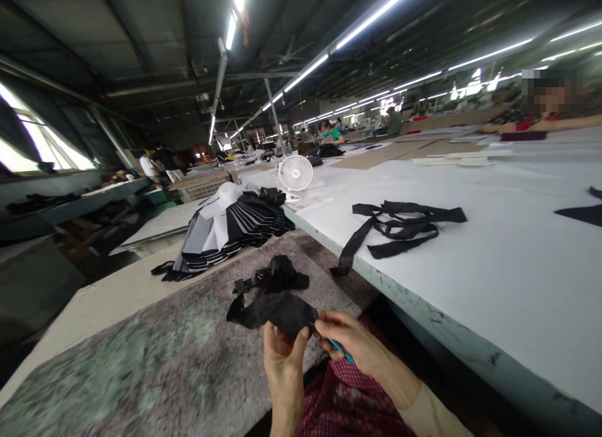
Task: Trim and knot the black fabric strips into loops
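My left hand (285, 362) pinches a piece of black fabric (277, 313) between thumb and fingers, low over the stained work surface. Close beside it on the right, my right hand (345, 336) is closed around teal-handled thread snips (341, 349), whose blades are mostly hidden. Its thumb and forefinger meet at the right edge of the fabric. Just beyond the held piece lies a crumpled heap of black fabric scraps (282, 274).
A fanned stack of black and grey cut pieces (226, 221) lies ahead left. A small white fan (295, 173) stands on the corner of the white table (493, 286). Black fabric strips (404, 227) lie there, one hanging over the edge. A person (550, 108) is at far right.
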`<state>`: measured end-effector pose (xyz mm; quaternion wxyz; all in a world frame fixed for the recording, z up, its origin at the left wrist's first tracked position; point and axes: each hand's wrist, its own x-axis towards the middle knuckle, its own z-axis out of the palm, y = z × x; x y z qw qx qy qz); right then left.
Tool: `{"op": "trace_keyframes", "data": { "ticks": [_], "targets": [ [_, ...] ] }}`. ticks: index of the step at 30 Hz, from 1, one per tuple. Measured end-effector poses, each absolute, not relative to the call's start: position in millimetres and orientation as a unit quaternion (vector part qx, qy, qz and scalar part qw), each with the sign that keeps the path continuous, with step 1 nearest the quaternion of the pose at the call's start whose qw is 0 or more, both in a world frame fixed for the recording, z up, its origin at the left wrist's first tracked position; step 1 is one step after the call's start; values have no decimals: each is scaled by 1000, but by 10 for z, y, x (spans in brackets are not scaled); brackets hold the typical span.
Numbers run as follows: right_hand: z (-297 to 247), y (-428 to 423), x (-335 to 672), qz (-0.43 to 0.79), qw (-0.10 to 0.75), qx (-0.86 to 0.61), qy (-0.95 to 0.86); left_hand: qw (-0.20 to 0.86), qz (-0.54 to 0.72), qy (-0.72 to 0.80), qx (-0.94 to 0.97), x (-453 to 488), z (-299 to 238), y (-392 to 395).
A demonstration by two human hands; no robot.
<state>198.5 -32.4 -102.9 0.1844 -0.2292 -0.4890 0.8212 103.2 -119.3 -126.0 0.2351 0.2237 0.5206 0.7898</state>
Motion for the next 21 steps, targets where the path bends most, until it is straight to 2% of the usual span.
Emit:
{"op": "trace_keyframes", "data": {
  "ticks": [9,16,19,21],
  "targets": [
    [-1083,-275,1971,862,154,-201,-439,240,786,527,216,1039,-1253,-1181],
    [-1201,-275,1974,847,165,-183,-471,263,800,500,200,1026,-1232,-1194],
    [-1173,-260,2039,767,222,-170,-577,280,816,472,181,984,-1164,-1206],
    [-1133,-243,2058,643,303,-177,-681,304,818,459,169,975,-1125,-1210]
  ]
}}
